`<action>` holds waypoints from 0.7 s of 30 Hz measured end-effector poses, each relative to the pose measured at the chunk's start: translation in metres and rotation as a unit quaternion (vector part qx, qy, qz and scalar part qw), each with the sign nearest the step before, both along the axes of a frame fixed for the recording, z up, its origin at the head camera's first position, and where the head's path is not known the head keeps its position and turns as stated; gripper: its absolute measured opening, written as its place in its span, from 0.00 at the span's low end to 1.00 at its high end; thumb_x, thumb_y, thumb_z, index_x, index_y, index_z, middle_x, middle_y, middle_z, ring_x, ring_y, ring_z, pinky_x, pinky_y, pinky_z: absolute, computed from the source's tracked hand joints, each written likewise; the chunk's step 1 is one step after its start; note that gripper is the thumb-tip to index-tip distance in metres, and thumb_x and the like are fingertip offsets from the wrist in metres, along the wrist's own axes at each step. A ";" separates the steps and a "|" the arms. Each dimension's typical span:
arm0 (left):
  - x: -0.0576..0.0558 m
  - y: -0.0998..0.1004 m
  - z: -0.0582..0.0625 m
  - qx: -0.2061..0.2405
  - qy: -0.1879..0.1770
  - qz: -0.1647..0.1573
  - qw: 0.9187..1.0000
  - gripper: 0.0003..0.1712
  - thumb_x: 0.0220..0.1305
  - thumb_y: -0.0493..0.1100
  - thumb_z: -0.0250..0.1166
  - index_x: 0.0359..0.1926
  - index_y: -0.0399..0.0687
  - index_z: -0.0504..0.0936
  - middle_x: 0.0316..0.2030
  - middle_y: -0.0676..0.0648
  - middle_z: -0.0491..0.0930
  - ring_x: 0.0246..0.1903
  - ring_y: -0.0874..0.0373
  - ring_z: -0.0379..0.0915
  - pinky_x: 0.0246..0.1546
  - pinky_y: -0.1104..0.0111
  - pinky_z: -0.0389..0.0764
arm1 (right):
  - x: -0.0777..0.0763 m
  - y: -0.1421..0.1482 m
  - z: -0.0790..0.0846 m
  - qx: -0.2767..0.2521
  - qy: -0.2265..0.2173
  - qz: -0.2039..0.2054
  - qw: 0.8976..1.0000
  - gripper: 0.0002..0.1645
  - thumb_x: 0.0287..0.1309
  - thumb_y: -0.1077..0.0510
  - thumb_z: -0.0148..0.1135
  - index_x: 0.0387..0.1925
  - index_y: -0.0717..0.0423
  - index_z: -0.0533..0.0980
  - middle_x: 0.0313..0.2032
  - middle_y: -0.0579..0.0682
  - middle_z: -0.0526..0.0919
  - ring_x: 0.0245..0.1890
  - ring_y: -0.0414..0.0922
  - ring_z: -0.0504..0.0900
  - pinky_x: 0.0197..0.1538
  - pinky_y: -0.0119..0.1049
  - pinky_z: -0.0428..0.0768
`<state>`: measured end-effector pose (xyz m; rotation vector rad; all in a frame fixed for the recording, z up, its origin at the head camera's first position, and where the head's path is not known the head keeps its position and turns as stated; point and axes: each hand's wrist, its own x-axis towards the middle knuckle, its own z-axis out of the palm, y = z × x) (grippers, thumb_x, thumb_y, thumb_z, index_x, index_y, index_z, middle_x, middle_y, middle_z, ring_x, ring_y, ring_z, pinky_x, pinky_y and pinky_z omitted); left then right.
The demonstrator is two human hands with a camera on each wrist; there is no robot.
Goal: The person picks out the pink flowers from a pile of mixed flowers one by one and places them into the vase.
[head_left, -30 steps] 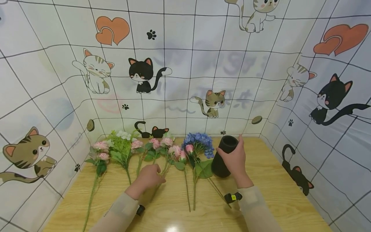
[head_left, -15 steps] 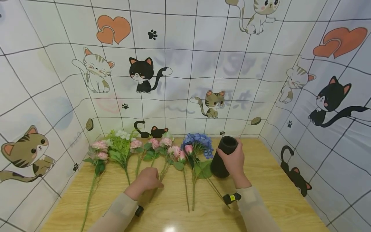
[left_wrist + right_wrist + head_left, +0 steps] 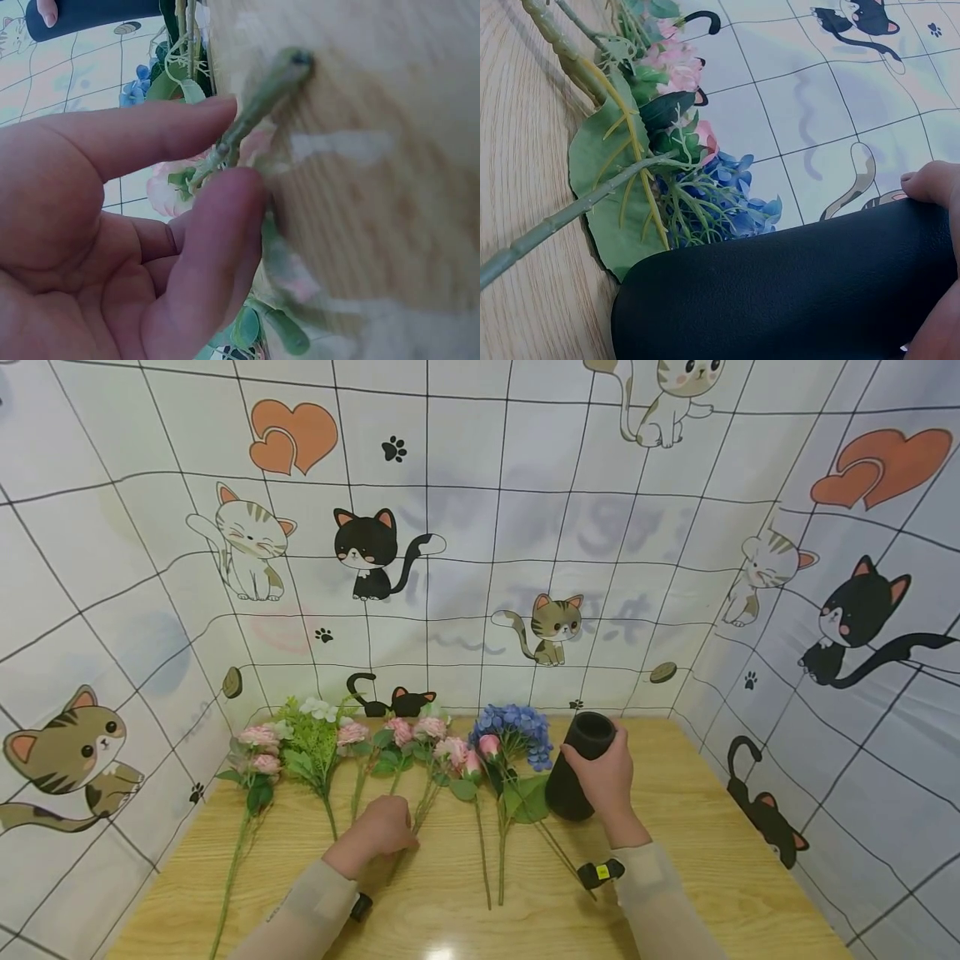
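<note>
My left hand (image 3: 381,827) is low over the table, thumb and forefinger pinching the green stem (image 3: 251,109) of a pink flower (image 3: 431,727). In the left wrist view the stem's cut end pokes out past the fingertips. My right hand (image 3: 609,781) grips a black vase (image 3: 572,789) around its upper part, the mouth facing up and leaning slightly right. Beside the vase lies a blue hydrangea (image 3: 517,731) with a broad green leaf (image 3: 607,180). A pink rosebud (image 3: 489,744) overlaps the blue petals.
Further left on the wooden table (image 3: 442,893) lie a green spray with white blossoms (image 3: 318,710) and a long-stemmed pink flower (image 3: 260,737). Other pink flowers rest between them and the hydrangea. A cat-print cloth (image 3: 465,527) hangs behind and along both sides.
My left fingers have drawn in on the stem and the hand has dipped slightly. My right hand stays on the vase, its fingers closer around the rim than before.
</note>
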<state>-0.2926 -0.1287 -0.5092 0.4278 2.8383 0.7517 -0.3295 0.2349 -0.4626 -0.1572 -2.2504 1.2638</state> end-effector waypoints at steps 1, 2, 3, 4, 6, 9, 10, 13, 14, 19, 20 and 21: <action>0.000 0.000 0.000 0.000 0.002 -0.002 1.000 0.32 0.49 0.40 0.76 0.04 0.56 0.61 0.01 0.59 0.55 0.02 0.62 0.63 0.14 0.68 0.69 | 0.000 0.000 0.000 0.000 0.000 0.000 1.000 0.56 0.43 0.40 0.76 0.68 0.52 0.57 0.56 0.60 0.75 0.51 0.60 0.76 0.51 0.61 0.74; 0.000 0.000 0.000 0.000 0.004 -0.003 1.000 0.33 0.49 0.39 0.75 0.04 0.56 0.61 0.01 0.59 0.54 0.03 0.62 0.65 0.15 0.68 0.71 | 0.001 0.000 0.001 0.000 0.002 0.002 1.000 0.57 0.43 0.39 0.76 0.68 0.52 0.58 0.56 0.60 0.75 0.51 0.60 0.76 0.51 0.61 0.74; 0.001 0.000 0.000 0.000 0.005 -0.004 1.000 0.33 0.49 0.38 0.75 0.04 0.56 0.60 0.01 0.59 0.54 0.03 0.61 0.66 0.16 0.68 0.72 | 0.001 0.000 0.001 -0.001 0.002 0.003 1.000 0.57 0.42 0.38 0.76 0.68 0.52 0.58 0.55 0.60 0.75 0.50 0.60 0.76 0.50 0.61 0.74; 0.001 0.000 0.000 0.000 0.007 -0.005 1.000 0.33 0.49 0.38 0.75 0.04 0.56 0.60 0.02 0.59 0.53 0.03 0.61 0.67 0.16 0.68 0.73 | 0.001 0.000 0.001 -0.001 0.003 0.004 1.000 0.57 0.42 0.37 0.76 0.68 0.52 0.58 0.55 0.60 0.75 0.50 0.60 0.76 0.50 0.61 0.74; 0.000 -0.001 0.000 0.000 0.008 -0.005 1.000 0.33 0.49 0.37 0.74 0.04 0.56 0.59 0.02 0.59 0.51 0.03 0.61 0.67 0.16 0.68 0.74 | 0.002 0.000 0.001 -0.002 0.007 0.006 1.000 0.57 0.42 0.37 0.75 0.68 0.52 0.58 0.55 0.59 0.75 0.50 0.60 0.76 0.50 0.61 0.74; 0.000 -0.001 -0.001 0.004 0.004 -0.004 1.000 0.32 0.50 0.36 0.73 0.05 0.55 0.60 0.03 0.59 0.53 0.04 0.59 0.70 0.17 0.68 0.75 | 0.002 -0.001 0.001 -0.002 0.010 0.008 1.000 0.57 0.42 0.37 0.76 0.68 0.50 0.58 0.55 0.59 0.75 0.50 0.59 0.76 0.49 0.61 0.74; 0.001 -0.001 -0.001 0.005 0.002 -0.005 1.000 0.30 0.51 0.35 0.73 0.06 0.55 0.62 0.04 0.58 0.55 0.04 0.59 0.71 0.18 0.68 0.76 | 0.002 0.000 0.001 -0.001 0.011 0.008 1.000 0.56 0.42 0.37 0.76 0.68 0.50 0.58 0.55 0.59 0.75 0.50 0.59 0.76 0.49 0.61 0.74; 0.001 -0.001 0.000 0.008 -0.004 -0.005 1.000 0.29 0.52 0.34 0.72 0.08 0.54 0.63 0.05 0.57 0.56 0.06 0.57 0.73 0.19 0.67 0.77 | 0.001 0.000 0.001 0.000 0.013 0.008 1.000 0.56 0.41 0.37 0.76 0.68 0.50 0.59 0.55 0.59 0.76 0.50 0.59 0.76 0.49 0.61 0.74; 0.002 -0.001 0.001 0.008 -0.006 -0.005 1.000 0.28 0.52 0.34 0.72 0.08 0.54 0.63 0.05 0.57 0.56 0.06 0.57 0.73 0.19 0.67 0.77 | 0.001 0.000 0.001 0.000 0.013 0.008 1.000 0.56 0.41 0.37 0.76 0.68 0.50 0.59 0.55 0.59 0.76 0.50 0.59 0.76 0.49 0.61 0.74; 0.001 -0.002 0.001 0.012 -0.004 -0.003 1.000 0.32 0.51 0.32 0.71 0.07 0.55 0.59 0.04 0.58 0.52 0.04 0.58 0.70 0.17 0.68 0.75 | 0.001 0.001 0.001 0.000 0.004 0.004 1.000 0.57 0.41 0.36 0.75 0.68 0.51 0.59 0.55 0.59 0.76 0.50 0.60 0.76 0.49 0.60 0.74; 0.001 -0.002 0.001 0.012 0.000 -0.004 1.000 0.32 0.51 0.32 0.71 0.07 0.55 0.58 0.04 0.58 0.51 0.03 0.59 0.69 0.17 0.68 0.74 | 0.001 0.001 0.001 0.001 0.002 0.003 1.000 0.57 0.41 0.35 0.75 0.68 0.51 0.58 0.55 0.59 0.76 0.50 0.60 0.76 0.49 0.61 0.74; 0.000 -0.002 0.001 0.012 0.005 -0.006 1.000 0.33 0.51 0.32 0.71 0.07 0.55 0.57 0.04 0.58 0.50 0.03 0.60 0.67 0.16 0.69 0.72 | 0.001 0.001 0.002 0.000 0.000 0.003 1.000 0.58 0.41 0.36 0.75 0.69 0.51 0.58 0.55 0.59 0.76 0.50 0.60 0.76 0.49 0.61 0.74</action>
